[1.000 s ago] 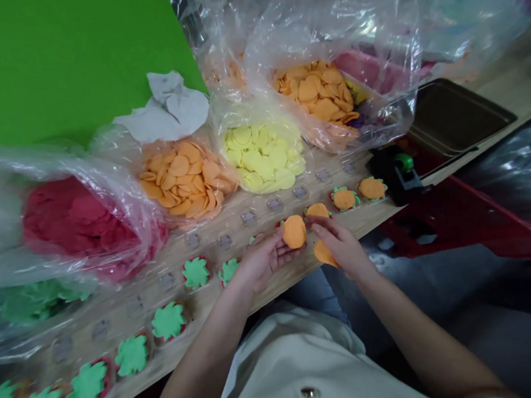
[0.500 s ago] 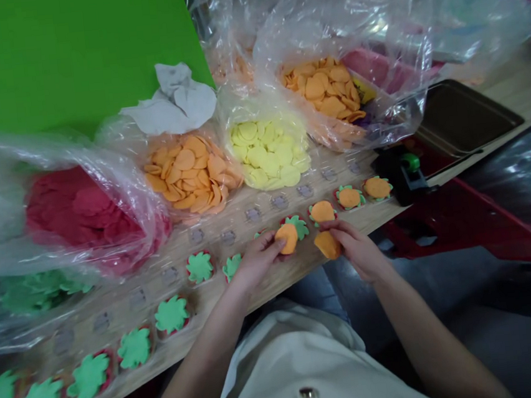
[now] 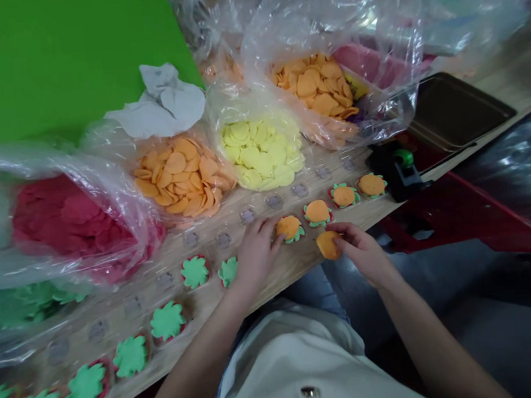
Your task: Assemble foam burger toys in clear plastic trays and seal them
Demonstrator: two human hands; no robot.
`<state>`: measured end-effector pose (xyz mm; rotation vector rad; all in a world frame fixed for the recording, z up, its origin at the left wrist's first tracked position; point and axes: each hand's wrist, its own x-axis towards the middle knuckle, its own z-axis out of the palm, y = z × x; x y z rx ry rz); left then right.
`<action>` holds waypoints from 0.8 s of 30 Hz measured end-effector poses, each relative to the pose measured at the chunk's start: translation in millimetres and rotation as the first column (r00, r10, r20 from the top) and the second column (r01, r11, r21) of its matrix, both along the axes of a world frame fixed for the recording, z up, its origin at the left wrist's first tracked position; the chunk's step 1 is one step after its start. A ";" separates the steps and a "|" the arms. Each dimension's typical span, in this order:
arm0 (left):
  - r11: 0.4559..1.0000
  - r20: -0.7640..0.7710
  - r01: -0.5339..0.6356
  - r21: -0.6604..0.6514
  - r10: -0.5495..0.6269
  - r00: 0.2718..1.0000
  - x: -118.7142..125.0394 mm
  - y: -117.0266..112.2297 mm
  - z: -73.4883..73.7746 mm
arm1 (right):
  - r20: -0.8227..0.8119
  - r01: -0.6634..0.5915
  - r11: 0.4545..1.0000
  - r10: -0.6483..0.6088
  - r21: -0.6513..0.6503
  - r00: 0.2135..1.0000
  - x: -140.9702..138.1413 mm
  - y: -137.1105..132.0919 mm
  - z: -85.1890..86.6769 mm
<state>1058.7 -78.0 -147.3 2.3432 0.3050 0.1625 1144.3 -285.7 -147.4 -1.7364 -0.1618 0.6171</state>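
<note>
My left hand [image 3: 254, 253] rests on the wooden bench edge [image 3: 299, 259], its fingertips touching an orange felt disc [image 3: 289, 226] that lies on a green leaf shape. My right hand [image 3: 362, 249] pinches a small stack of orange discs [image 3: 328, 245] just off the bench edge. To the right of the left hand, three more orange-on-green pieces [image 3: 344, 195] sit in a row. Left of the left hand lie bare green leaf shapes [image 3: 194, 271] on red backings, running down to the lower left.
Plastic bags at the back hold orange discs [image 3: 181, 176], yellow discs [image 3: 258, 153], more orange discs [image 3: 315, 88] and red pieces [image 3: 67, 218]. A crumpled grey cloth [image 3: 162, 102] lies by a green board [image 3: 54, 56]. A black clamp with a green knob [image 3: 397, 171] sits right.
My left hand has lowered its orange disc onto the green leaf shape and now presses it there. My right hand stays beside it with its stack of discs.
</note>
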 end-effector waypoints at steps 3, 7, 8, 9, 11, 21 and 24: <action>0.994 -0.020 0.104 0.044 -0.103 0.994 -17.0 -7.9 2.2 | -0.028 0.027 0.997 -0.025 0.078 0.999 2.3 0.2 -1.2; 0.986 0.022 0.001 -0.168 0.003 1.000 -34.1 -21.4 3.0 | -0.039 0.048 0.982 -0.041 0.182 0.998 -1.8 8.4 -0.4; 0.947 0.016 -0.066 -0.315 0.074 0.997 -37.2 -24.6 4.0 | -0.037 0.035 0.981 -0.028 0.193 0.999 -4.6 12.2 0.2; 0.864 -0.017 -0.121 -0.488 0.130 0.991 -39.7 -27.4 5.3 | -0.036 0.010 0.979 -0.003 0.202 0.999 -7.9 16.7 0.8; 0.590 -0.127 -0.199 -0.783 0.162 0.979 -42.7 -31.1 8.3 | -0.034 -0.050 0.974 0.059 0.220 0.998 -15.8 27.5 1.5; 0.349 -0.220 -0.297 -0.889 0.244 0.945 -60.8 -0.4 8.3 | -0.210 -0.220 0.953 0.262 0.207 0.942 -34.5 78.1 -1.3; 0.457 -0.185 -0.310 -0.834 0.299 0.936 -71.6 14.9 3.8 | -0.131 -0.230 0.957 0.255 0.178 0.958 -29.8 93.4 1.9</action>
